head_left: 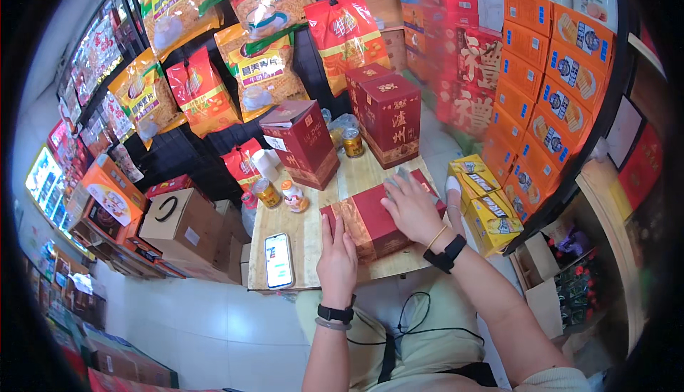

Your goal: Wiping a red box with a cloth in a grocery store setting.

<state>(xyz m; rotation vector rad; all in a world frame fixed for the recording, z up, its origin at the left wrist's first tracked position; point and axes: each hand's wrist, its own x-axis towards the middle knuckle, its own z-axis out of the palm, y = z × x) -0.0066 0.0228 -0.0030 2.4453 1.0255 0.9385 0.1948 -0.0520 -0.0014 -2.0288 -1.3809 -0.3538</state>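
L hand point(336, 256) straight-fingered at the L end of the red box point(367, 210), R hand point(413, 210) spread over its top, no pinch seen; box lies flat near the table's point(308, 234) front edge. Step's prob. steadying it; turning it'd need both palms firm. Phone point(279, 260) to L; upright red boxes point(306, 151) behind limit room; snack bags point(203, 93) hang beyond.

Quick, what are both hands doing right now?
Left hand: open, fingers against the left end of the red box.
Right hand: open, fingers spread over the box; whether the fingertips pinch anything cannot be told.
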